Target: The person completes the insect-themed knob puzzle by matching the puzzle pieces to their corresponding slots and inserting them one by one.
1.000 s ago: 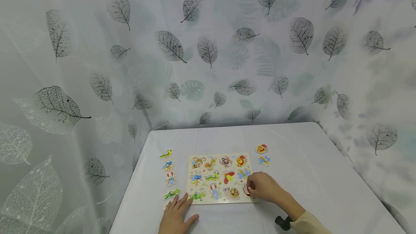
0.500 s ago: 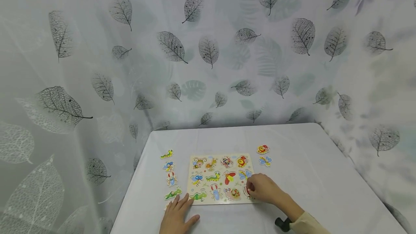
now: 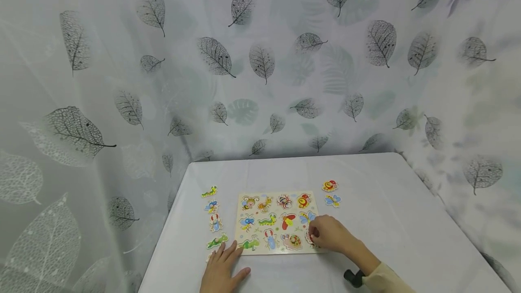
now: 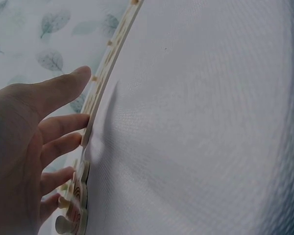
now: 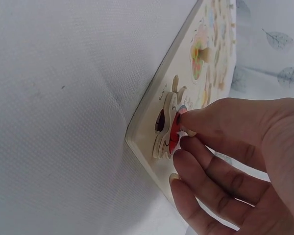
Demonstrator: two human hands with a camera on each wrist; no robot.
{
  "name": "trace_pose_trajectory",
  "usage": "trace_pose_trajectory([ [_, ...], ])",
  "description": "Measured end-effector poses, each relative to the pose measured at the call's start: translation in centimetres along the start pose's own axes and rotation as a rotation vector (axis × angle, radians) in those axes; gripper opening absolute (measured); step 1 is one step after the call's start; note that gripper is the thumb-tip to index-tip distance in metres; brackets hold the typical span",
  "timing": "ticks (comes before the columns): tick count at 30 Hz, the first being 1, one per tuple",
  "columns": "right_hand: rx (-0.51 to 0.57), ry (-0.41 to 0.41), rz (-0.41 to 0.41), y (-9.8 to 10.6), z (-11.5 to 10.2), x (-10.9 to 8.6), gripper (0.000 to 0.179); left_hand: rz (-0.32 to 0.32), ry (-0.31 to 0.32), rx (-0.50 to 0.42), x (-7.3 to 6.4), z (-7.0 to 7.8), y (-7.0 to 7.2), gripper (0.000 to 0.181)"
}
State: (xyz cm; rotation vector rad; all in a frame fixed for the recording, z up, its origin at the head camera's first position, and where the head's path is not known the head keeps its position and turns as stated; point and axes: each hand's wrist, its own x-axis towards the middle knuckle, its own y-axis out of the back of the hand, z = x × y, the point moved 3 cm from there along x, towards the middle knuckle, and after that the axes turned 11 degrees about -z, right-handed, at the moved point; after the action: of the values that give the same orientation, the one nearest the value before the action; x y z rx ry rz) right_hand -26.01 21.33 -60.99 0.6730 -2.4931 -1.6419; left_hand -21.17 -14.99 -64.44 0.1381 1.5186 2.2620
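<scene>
A wooden puzzle board [image 3: 238, 214] printed with colourful insects lies on the white table. At its near right corner my right hand [image 3: 330, 234] pinches a red insect puzzle piece [image 5: 174, 128] between thumb and index finger. In the right wrist view that piece sits slightly raised and askew over the board, with a dark gap beneath it; fingertips cover its knob. A snail piece [image 3: 291, 242] with a knob is beside it. My left hand [image 3: 221, 268] lies with fingers spread at the near left corner, fingertips on the board's edge. A knobbed piece [image 4: 81, 210] is under its outer fingers.
Left of the board lie loose pieces: a caterpillar [image 3: 209, 192], a blue fly [image 3: 211, 207], a stag beetle [image 3: 215, 223] and a green grasshopper [image 3: 217, 240]. On the right are a red-and-yellow bug [image 3: 330, 186] and a dragonfly [image 3: 333, 200]. A leaf-patterned curtain [image 3: 260, 103] hangs behind.
</scene>
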Motion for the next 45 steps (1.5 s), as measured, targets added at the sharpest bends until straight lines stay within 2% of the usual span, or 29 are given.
trace_pose_trajectory([
  [17, 0.003, -0.058, -0.006, 0.44, -0.10, 0.09, 0.013, 0.002, 0.009, 0.003, 0.09, 0.25, 0.32, 0.074],
  [23, -0.003, -0.025, -0.002, 0.42, -0.10, -0.07, 0.013, 0.025, -0.002, -0.036, -0.10, 0.61, 0.72, 0.071],
  [45, 0.029, -0.017, -0.003, 0.26, -0.24, -0.19, 0.012, 0.021, 0.017, -0.025, -0.19, 0.62, 0.44, 0.072],
])
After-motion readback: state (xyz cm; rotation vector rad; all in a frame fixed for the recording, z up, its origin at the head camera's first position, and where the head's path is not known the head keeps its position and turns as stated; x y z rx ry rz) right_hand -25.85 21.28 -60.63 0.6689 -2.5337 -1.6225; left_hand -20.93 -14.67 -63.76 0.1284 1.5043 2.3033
